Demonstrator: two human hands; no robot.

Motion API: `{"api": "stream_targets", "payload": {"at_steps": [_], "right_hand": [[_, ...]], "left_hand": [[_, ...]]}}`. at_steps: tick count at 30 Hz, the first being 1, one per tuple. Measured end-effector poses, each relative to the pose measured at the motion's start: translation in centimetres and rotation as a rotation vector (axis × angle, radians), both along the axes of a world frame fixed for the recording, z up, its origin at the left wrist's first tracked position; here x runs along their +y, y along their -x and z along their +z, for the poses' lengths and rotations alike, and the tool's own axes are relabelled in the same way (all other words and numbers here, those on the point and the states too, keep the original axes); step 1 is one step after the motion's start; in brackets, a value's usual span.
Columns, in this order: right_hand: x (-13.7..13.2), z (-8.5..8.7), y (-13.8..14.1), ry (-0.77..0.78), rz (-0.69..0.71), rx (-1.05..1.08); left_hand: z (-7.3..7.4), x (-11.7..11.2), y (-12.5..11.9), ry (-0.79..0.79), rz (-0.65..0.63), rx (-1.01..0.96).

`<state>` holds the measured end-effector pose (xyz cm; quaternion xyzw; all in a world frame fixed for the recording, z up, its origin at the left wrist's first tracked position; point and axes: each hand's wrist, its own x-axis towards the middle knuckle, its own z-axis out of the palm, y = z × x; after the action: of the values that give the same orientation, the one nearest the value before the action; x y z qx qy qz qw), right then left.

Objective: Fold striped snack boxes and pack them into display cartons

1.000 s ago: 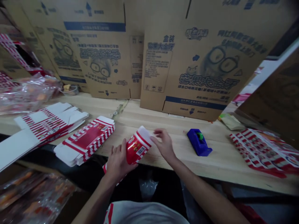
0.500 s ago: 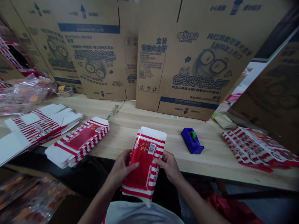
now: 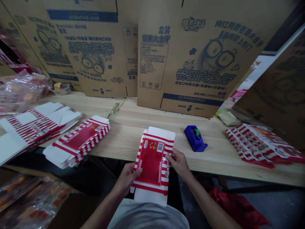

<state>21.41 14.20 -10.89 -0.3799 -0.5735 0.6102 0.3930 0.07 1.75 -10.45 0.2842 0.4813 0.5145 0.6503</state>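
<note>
Held a flat red-and-white striped paper box [image 3: 154,160] with both hands, close in front of the body. Pinched its left edge low down with the left hand [image 3: 128,176], thumb on the red front, other fingers hidden behind the box. Pinched its right edge a bit higher with the right hand [image 3: 179,163], thumb on the stripes. Pressed both grips together on the box, neither one spread. Held the box flat and leaning away, with its white top flap over the near edge of the pale wooden counter [image 3: 128,127] and its white bottom flap down by the grey shirt [image 3: 147,218]. Showed a small bar code near the top of the red front.

Saw a small blue tape holder [image 3: 195,142] on the counter, near the right hand but not touching it. Saw a neat pile of flat striped boxes [image 3: 79,141] on the left, well apart from the left hand, and a messy heap of opened-out striped cards [image 3: 35,122] further left. Saw a long row of striped boxes [image 3: 257,144] on the right side. Saw crinkly clear plastic bags [image 3: 20,92] in the far left corner. Saw big brown cardboard cartons [image 3: 190,57] with blue cartoon faces standing along the back of the counter.
</note>
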Motion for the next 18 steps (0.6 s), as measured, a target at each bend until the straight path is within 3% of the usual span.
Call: {"api": "stream_targets", "payload": {"at_steps": [3, 7, 10, 13, 18], "right_hand": [[-1.4, -0.8, 0.0, 0.108, 0.123, 0.028], [-3.4, -1.6, -0.1, 0.243, 0.317, 0.048], [-3.3, -2.0, -0.1, 0.167, 0.138, 0.112], [-2.0, -2.4, 0.1, 0.041, -0.027, 0.080], [-0.9, -3.1, 0.6, -0.185, -0.008, -0.077]], "left_hand": [[0.5, 0.3, 0.7, -0.082, -0.035, 0.027], [1.1, 2.0, 1.4, -0.266, 0.147, 0.038], [0.2, 2.6, 1.4, -0.277, 0.214, 0.041], [-0.9, 2.5, 1.3, -0.230, 0.202, 0.006], [-1.4, 2.4, 1.8, -0.175, 0.183, 0.065]]}}
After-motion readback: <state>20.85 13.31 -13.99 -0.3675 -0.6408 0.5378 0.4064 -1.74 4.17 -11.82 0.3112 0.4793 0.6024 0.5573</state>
